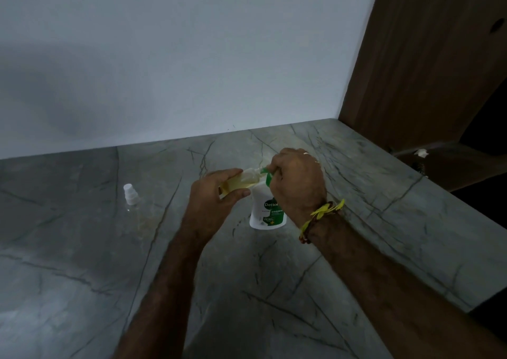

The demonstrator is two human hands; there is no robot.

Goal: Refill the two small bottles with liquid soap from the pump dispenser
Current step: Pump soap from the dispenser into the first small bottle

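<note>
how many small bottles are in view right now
2. One small bottle with yellowish liquid is held tilted in the left hand at the pump spout; the other small bottle stands alone on the counter, far left.

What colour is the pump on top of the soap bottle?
Green. The pump shows in the head view, mostly covered by the right hand.

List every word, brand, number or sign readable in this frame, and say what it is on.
"Dettol": white letters on the green badge of the pump dispenser, with the last letter partly hidden by the right hand.
"ORIGINAL": on the green band below it, cut off at the wrist.
Smaller lines beneath: too blurred to read.
Small bottle in the left hand: no text visible.
</note>
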